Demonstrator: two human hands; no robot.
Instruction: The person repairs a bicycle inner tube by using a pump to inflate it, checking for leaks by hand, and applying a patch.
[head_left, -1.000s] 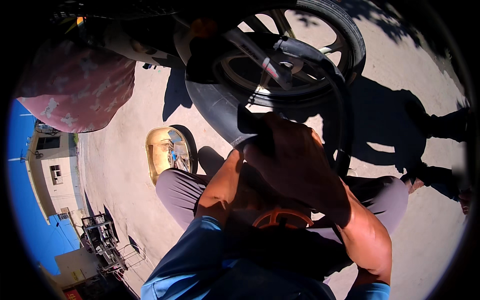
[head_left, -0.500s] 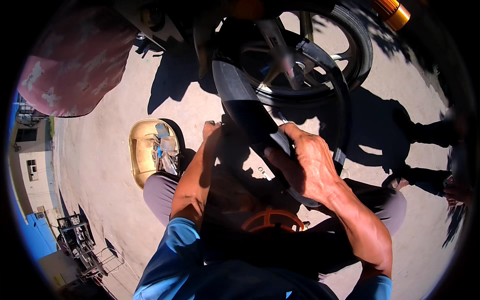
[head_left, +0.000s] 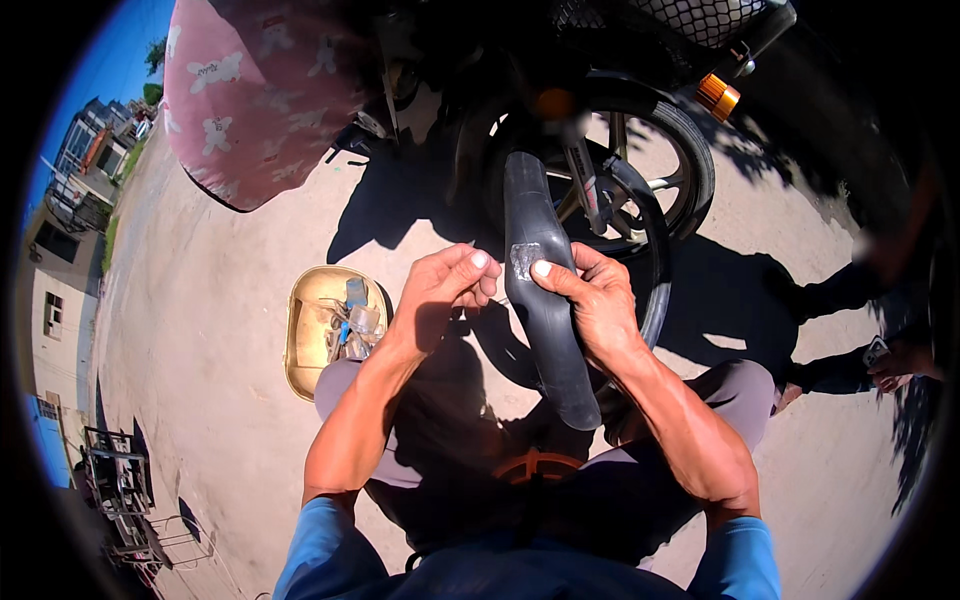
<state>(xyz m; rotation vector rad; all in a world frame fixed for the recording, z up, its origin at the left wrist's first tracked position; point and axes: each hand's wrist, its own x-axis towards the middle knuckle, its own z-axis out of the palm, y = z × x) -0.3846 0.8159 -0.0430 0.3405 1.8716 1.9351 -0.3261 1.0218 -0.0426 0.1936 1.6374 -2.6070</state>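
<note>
A black inner tube, plump with air, stands in front of me. My right hand grips its side, the thumb lying on the rubber beside a pale, scuffed patch area. Just left of that spot is my left hand, its thumb pressed against curled fingers and apart from the tube. Whatever it may pinch is too small to make out. The tube's far loop passes in front of a spoked motorbike wheel with its tyre.
A yellowish basin with tools and small items sits on the concrete to the left. Pink patterned cloth hangs at upper left. An orange indicator light juts out above the wheel. Another person's hand shows at the right edge.
The tube has turned upright, bringing its pale patch area into sight. My left hand has risen from near the ground to beside the tube. The right hand has shifted its grip.
</note>
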